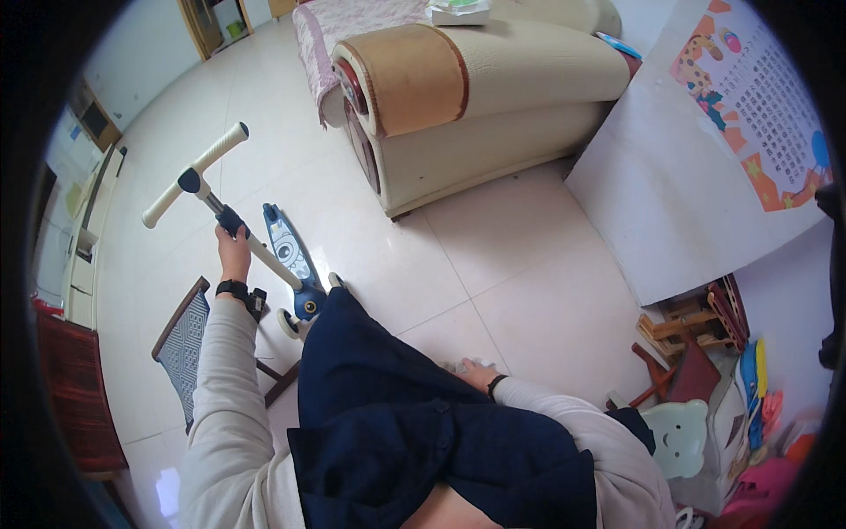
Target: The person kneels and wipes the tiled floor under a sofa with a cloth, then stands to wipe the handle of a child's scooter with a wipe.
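My left hand (234, 254) is closed around the steering column of a child's kick scooter (268, 256), at the dark blue clamp below its cream T-shaped handlebar. The blue deck with a cartoon print points away from me, and cream wheels flank the blue front with its yellow eye. Beside my dark skirt, low on the right, my right hand (474, 375) is on a crumpled greyish cloth (456, 366); the skirt partly hides it. A folding stool with a patterned fabric seat (187, 344) stands left of my left forearm.
A cream sofa (489, 145) stands ahead, its arm bearing a brown cover. Folding wooden stools (687, 324), a pale green bear-shaped seat (675, 438) and bags crowd the right wall. Along the far left are a low cabinet (82, 264) and a dark red wooden piece (79, 390).
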